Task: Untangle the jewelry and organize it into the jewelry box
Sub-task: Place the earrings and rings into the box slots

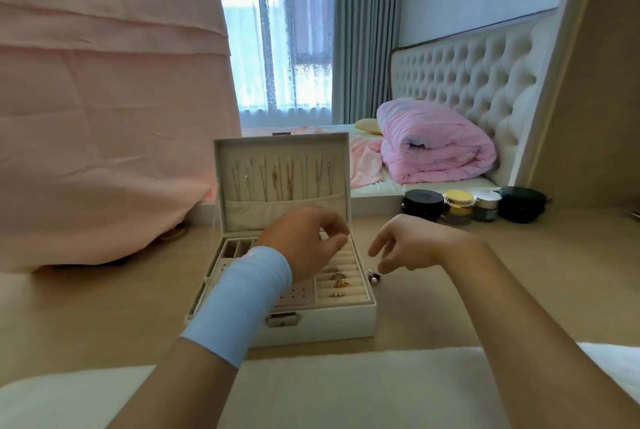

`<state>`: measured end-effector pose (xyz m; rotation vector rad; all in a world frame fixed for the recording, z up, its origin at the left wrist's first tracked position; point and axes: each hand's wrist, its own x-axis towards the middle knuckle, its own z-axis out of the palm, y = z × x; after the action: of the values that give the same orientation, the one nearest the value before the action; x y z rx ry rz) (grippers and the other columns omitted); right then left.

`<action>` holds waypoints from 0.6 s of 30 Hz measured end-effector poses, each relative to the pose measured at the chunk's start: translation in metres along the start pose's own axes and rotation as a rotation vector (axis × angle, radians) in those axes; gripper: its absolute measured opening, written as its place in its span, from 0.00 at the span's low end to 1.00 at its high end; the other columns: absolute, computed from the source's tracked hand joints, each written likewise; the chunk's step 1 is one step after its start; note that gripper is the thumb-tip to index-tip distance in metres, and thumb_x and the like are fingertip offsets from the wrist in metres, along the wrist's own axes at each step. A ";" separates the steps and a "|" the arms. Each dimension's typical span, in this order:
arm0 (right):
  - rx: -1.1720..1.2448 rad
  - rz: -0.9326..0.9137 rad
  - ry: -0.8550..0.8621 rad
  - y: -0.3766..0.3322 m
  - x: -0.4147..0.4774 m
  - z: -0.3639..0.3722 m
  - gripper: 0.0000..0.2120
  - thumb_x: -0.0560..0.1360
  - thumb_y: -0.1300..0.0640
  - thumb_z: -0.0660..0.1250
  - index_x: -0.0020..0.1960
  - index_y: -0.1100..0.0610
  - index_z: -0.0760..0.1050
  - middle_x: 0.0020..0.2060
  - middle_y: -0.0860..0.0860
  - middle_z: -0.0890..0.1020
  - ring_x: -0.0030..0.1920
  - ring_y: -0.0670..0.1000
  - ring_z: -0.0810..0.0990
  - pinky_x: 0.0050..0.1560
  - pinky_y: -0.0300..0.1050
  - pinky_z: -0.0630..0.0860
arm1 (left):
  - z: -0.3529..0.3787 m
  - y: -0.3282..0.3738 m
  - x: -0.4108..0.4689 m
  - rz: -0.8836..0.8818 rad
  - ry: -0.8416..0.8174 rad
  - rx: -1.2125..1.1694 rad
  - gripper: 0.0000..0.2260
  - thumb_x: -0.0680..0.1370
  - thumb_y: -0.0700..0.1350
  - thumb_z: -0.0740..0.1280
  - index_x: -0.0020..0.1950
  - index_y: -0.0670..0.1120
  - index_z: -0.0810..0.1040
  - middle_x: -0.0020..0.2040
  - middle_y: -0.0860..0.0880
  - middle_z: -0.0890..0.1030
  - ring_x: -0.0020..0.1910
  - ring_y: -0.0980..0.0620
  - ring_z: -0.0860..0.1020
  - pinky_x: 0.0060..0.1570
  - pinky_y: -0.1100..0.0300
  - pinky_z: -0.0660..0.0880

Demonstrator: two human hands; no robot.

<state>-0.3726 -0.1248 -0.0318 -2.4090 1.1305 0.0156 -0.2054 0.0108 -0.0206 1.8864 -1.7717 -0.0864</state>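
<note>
Sitting on the wooden table is the white jewelry box, its lid standing up; thin necklaces hang inside the lid; gold rings sit in the soft rows on the box's right side; the left hand is over the box, fingers curled close, and I cannot tell if it holds anything; the right hand is just beside the box, fingers loose, pointing down, holding nothing; small jewelry pieces lie on the table near its fingertips.
</note>
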 end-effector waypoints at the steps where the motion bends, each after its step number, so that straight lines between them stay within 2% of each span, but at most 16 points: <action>1: 0.018 0.009 -0.026 0.003 0.004 0.005 0.18 0.72 0.51 0.77 0.62 0.47 0.81 0.51 0.46 0.82 0.47 0.47 0.82 0.44 0.40 0.80 | 0.005 0.007 0.009 -0.003 -0.032 0.024 0.06 0.78 0.51 0.66 0.52 0.57 0.81 0.48 0.62 0.78 0.47 0.60 0.75 0.53 0.58 0.76; 4: 0.049 0.009 -0.032 0.011 0.014 0.018 0.18 0.71 0.46 0.77 0.60 0.45 0.82 0.53 0.46 0.82 0.50 0.49 0.83 0.54 0.49 0.82 | 0.019 0.023 0.029 -0.025 -0.123 0.125 0.07 0.78 0.50 0.65 0.53 0.57 0.81 0.51 0.57 0.81 0.48 0.55 0.78 0.53 0.57 0.77; 8: 0.068 -0.006 0.046 0.017 0.020 0.027 0.09 0.72 0.49 0.76 0.52 0.47 0.85 0.52 0.47 0.82 0.50 0.48 0.81 0.56 0.50 0.81 | 0.034 0.031 0.041 -0.038 -0.154 0.174 0.07 0.78 0.50 0.65 0.52 0.58 0.81 0.51 0.56 0.82 0.48 0.54 0.78 0.51 0.58 0.76; 11: 0.116 -0.010 0.047 0.021 0.019 0.025 0.03 0.75 0.53 0.74 0.48 0.48 0.85 0.47 0.47 0.85 0.47 0.47 0.83 0.47 0.44 0.81 | 0.041 0.031 0.043 -0.050 -0.150 0.162 0.06 0.78 0.49 0.65 0.51 0.57 0.81 0.51 0.56 0.82 0.48 0.53 0.78 0.52 0.57 0.76; 14: 0.171 -0.015 0.052 0.027 0.016 0.019 0.04 0.77 0.55 0.72 0.48 0.51 0.86 0.45 0.49 0.86 0.40 0.48 0.83 0.34 0.41 0.77 | 0.044 0.029 0.043 -0.049 -0.131 0.163 0.07 0.78 0.49 0.66 0.53 0.57 0.81 0.53 0.57 0.81 0.48 0.54 0.77 0.53 0.58 0.76; 16: 0.279 -0.043 0.085 0.028 0.012 0.013 0.04 0.77 0.56 0.71 0.49 0.54 0.86 0.44 0.52 0.86 0.35 0.48 0.80 0.32 0.41 0.75 | 0.044 0.028 0.044 -0.046 -0.104 0.157 0.09 0.77 0.50 0.67 0.56 0.58 0.79 0.53 0.59 0.80 0.48 0.56 0.76 0.53 0.58 0.76; 18: 0.411 -0.078 0.137 0.027 0.008 0.005 0.05 0.78 0.58 0.71 0.50 0.56 0.85 0.45 0.55 0.85 0.35 0.48 0.78 0.32 0.41 0.74 | 0.042 0.025 0.045 -0.058 -0.079 0.138 0.13 0.75 0.53 0.69 0.59 0.60 0.77 0.53 0.61 0.79 0.48 0.57 0.76 0.53 0.57 0.76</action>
<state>-0.3861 -0.1430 -0.0490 -2.1054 0.9844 -0.3764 -0.2395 -0.0450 -0.0316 2.0589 -1.8165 -0.0623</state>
